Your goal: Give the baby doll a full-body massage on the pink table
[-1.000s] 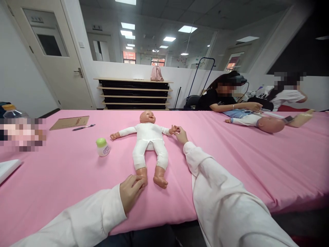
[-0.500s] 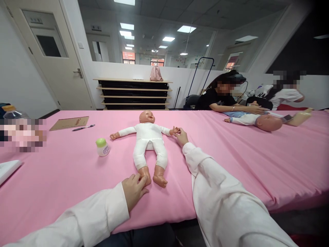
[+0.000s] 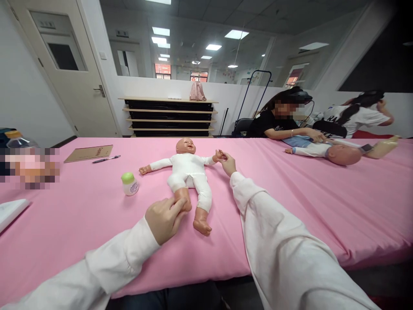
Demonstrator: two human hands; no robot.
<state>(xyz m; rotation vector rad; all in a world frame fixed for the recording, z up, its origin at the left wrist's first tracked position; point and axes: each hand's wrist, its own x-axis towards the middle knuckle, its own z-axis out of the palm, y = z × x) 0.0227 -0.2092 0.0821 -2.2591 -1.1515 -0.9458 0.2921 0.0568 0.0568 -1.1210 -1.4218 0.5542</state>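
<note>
A baby doll [image 3: 190,168] in a white cloth body lies on its back on the pink-covered table [image 3: 258,241], head at the far side. My left hand [image 3: 164,218] is closed around the doll's foot on the left of the picture, and that leg is raised and bent at the knee. The doll's other leg [image 3: 202,202] lies stretched out on the cloth. With thumb and fingers, my right hand [image 3: 227,164] pinches the doll's hand on the right, its arm held out to the side.
Left of the doll stands a small green-capped bottle [image 3: 130,184]. Behind it are a pen [image 3: 106,159] and a brown notebook [image 3: 88,153]. At the far right a co-worker [image 3: 284,116] handles another doll [image 3: 343,154] beside a yellowish bottle [image 3: 383,147].
My left hand has lifted the doll's foot and pushed it toward the body, bending the knee. My right hand has stayed at the doll's hand, which is raised slightly.
</note>
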